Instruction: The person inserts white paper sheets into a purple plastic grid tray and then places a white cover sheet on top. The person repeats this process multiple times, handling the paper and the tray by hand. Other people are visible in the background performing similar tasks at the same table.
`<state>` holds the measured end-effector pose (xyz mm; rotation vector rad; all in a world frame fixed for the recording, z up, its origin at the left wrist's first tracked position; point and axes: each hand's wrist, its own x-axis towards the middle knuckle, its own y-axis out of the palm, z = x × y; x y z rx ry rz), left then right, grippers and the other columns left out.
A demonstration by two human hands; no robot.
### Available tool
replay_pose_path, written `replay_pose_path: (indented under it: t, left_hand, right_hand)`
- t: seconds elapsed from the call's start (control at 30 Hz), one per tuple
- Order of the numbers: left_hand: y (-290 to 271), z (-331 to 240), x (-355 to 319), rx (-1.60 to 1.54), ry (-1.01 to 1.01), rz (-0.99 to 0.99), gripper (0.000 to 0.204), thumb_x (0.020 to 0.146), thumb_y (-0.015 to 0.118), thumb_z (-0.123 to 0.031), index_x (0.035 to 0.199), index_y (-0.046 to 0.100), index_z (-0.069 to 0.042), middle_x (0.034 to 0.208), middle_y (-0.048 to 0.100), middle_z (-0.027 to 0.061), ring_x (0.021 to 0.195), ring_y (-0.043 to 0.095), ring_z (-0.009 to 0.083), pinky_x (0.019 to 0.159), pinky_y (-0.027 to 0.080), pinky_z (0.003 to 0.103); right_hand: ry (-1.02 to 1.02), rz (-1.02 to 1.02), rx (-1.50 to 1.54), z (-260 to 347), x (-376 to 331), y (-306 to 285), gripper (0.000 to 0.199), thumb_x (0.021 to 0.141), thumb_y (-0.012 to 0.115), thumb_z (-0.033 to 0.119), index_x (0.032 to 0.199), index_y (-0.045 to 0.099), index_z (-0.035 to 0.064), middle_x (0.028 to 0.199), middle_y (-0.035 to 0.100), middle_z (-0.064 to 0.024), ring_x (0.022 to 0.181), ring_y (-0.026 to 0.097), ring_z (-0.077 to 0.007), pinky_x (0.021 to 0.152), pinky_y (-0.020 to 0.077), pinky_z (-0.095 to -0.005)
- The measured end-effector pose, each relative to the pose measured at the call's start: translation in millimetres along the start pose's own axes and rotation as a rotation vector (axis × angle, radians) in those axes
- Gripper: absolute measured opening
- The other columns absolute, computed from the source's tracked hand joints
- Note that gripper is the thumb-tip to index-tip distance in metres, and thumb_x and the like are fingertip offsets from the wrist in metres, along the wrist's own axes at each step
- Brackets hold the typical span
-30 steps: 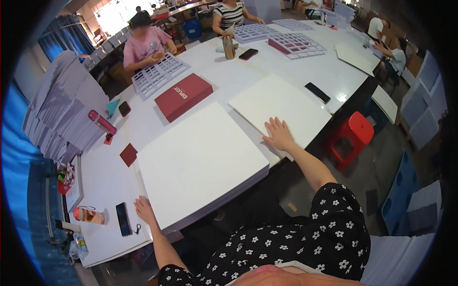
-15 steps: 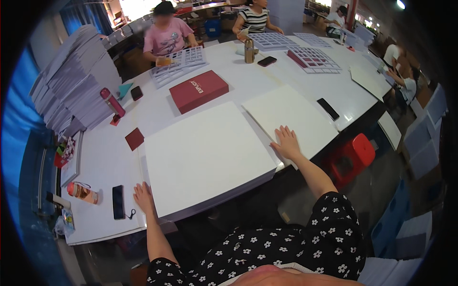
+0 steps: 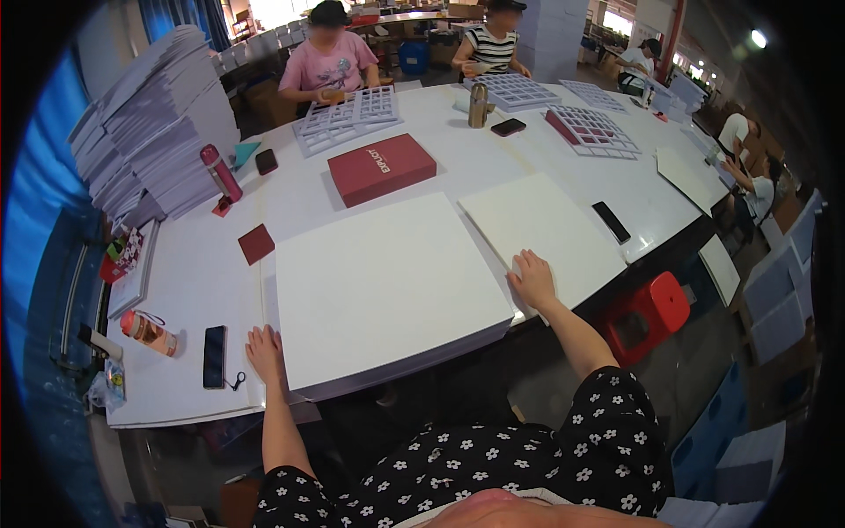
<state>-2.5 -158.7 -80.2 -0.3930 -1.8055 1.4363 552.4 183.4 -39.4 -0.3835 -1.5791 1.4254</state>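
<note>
A thick stack of large white sheets [image 3: 383, 282] lies on the white table [image 3: 194, 264] in front of me. My left hand [image 3: 264, 352] rests flat on the table at the stack's near left corner, fingers apart, holding nothing. My right hand [image 3: 532, 280] lies flat at the stack's right edge, partly on a second, thinner white stack [image 3: 537, 224]. Both black flower-patterned sleeves show at the bottom.
A dark red box [image 3: 381, 167], a small red card [image 3: 256, 244], a black phone [image 3: 214, 355], an orange bottle [image 3: 148, 332] and another phone [image 3: 610, 222] lie on the table. A red stool [image 3: 647, 312] stands right. Piled white sheets [image 3: 150, 132] rise left. Two people work opposite.
Both hands stay flat by the white stack. The view has shifted, so the table and people opposite sit more centred in the picture.
</note>
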Motion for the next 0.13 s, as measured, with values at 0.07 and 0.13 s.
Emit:
replay_pose_path:
  t: [0.07,0.13]
  left_hand:
    - [0.0,2.2,-0.6,0.003,0.002,-0.002,0.04,0.098,0.055,-0.036,0.13,0.059,-0.013,0.141,0.052,0.0188,0.136,0.044,0.0352,0.111,0.032,0.052]
    - [0.1,-0.2,0.2,-0.002,-0.007,0.018,0.04,0.098,0.055,-0.036,0.131,0.058,-0.013,0.141,0.052,0.0193,0.136,0.044,0.035,0.112,0.031,0.052]
  right_hand:
    - [0.003,-0.003,0.012,2.2,0.1,-1.1,0.05,0.086,0.068,0.031,0.124,0.059,0.0015,0.135,0.055,-0.0225,0.13,0.048,-0.0381,0.106,0.0377,-0.0483]
    - [0.018,0.007,0.02,1.9,-0.3,-3.0,0.05,0.085,0.068,0.031,0.125,0.059,0.0021,0.136,0.054,-0.0224,0.131,0.047,-0.0382,0.106,0.0379,-0.0482]
